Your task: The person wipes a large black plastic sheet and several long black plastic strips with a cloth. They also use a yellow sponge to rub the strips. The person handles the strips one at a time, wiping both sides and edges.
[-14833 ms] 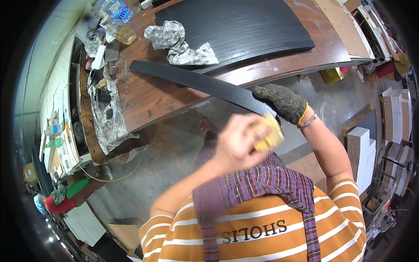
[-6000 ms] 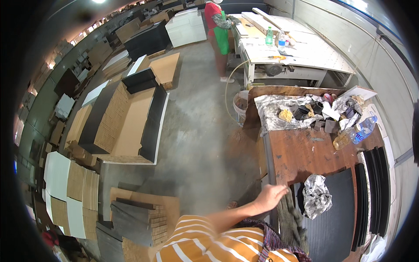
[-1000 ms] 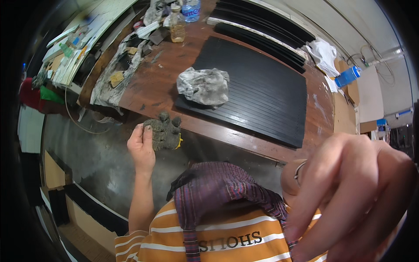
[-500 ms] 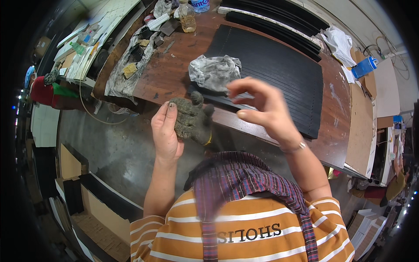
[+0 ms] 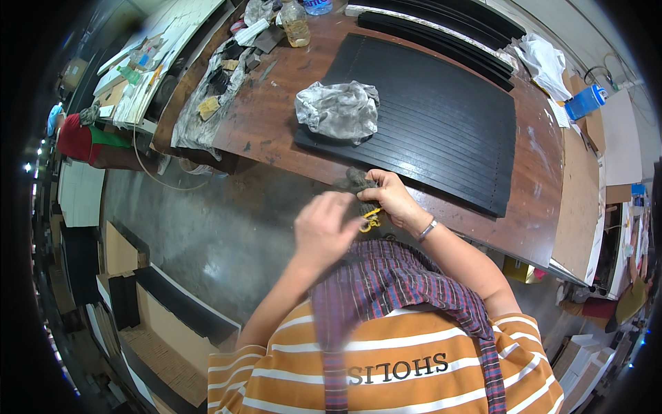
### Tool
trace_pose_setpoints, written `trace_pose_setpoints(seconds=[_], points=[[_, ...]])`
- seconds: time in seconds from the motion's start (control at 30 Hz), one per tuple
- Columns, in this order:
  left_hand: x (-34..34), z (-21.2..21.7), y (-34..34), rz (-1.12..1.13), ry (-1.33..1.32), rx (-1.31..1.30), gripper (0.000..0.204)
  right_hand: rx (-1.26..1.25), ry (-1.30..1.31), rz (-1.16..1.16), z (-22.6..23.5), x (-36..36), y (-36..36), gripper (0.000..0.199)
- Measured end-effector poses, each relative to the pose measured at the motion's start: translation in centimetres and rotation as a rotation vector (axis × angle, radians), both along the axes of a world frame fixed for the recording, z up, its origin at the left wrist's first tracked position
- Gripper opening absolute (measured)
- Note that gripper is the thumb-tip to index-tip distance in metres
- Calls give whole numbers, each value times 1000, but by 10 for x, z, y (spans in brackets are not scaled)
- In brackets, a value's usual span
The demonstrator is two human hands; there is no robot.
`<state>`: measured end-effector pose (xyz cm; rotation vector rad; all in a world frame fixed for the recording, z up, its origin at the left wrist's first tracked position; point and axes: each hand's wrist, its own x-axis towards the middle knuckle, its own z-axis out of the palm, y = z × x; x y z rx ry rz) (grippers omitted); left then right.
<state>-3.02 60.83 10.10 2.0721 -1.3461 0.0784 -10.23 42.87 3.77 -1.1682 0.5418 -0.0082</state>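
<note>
A dark grey knit work glove (image 5: 356, 181) with a yellow cuff edge is held in front of my chest, by the table's near edge. My right hand (image 5: 394, 201) pinches it between thumb and fingers. Beside the glove's cuff is my left hand (image 5: 323, 231), smeared by motion; whether its fingers grip the glove I cannot make out. Just beyond the hands, a crumpled grey-stained white rag (image 5: 338, 110) lies on the near left corner of a black grooved panel (image 5: 441, 117).
The panel rests on a brown wooden table (image 5: 262, 117). Black strips (image 5: 434, 34) lie along its far side. A bottle of yellowish liquid (image 5: 295, 26) stands at the far left, a blue bottle (image 5: 585, 103) at the right. Cardboard-lined boxes (image 5: 165, 324) sit low on the left.
The glove has moved rightward, from my left hand into my right hand's pinch. My left hand has let go of its former hold and swung right beside the cuff.
</note>
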Motion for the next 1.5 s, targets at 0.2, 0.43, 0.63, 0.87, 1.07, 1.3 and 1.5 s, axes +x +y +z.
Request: trace_pose_setpoints(seconds=[0.2,0.43,0.63,0.87,1.07,1.3,1.5], points=[[-7,-27,-10,98,198,-97,22,-83,-16,-54,24,-3,3,14],[-2,-42,-8,154,1007,-336,10,-1491,-647,130,65,-31,27,18],[-6,-52,-15,234,933,-223,13,-1807,-508,382,66,-45,35,15],[8,-38,-17,276,631,-77,17,-1515,-707,769,53,-34,44,18],[-15,-21,-16,220,207,-224,7,-994,-96,460,30,-22,13,22],[-27,-16,-13,71,456,-232,11,110,-37,-140,20,-3,15,19],[-19,-12,-3,-62,649,-270,12,-71,10,-265,21,15,32,24]])
